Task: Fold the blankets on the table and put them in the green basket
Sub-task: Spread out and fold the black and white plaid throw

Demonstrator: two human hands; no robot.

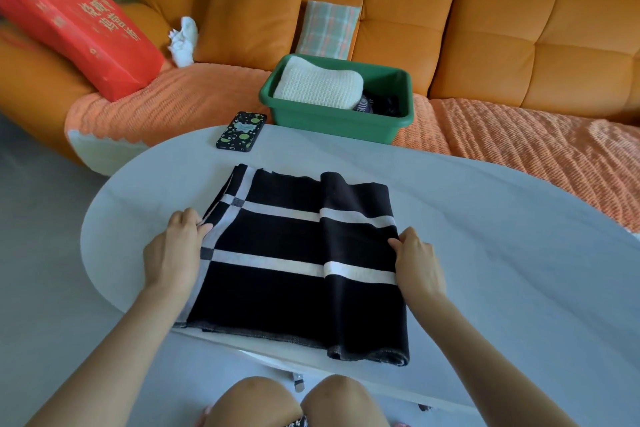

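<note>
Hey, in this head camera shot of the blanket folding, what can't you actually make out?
Head view:
- Dark items in the green basket: mostly hidden by the cream blanket and the basket wall.
- Lower layers of the black blanket: covered by its top layer.
- Fingers of the right hand: hidden behind the hand itself.
- Print on the red bag: blurred.
- Right end of the table: cut off by the frame edge.

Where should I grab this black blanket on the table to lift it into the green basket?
Probably by its left and right edges, one hand coming in from each side, pinching all layers. The blanket lies flat, folded into a rectangle, with loose layers stacked at the left edge. The left hand and right hand grip there. The basket is straight ahead.
</note>
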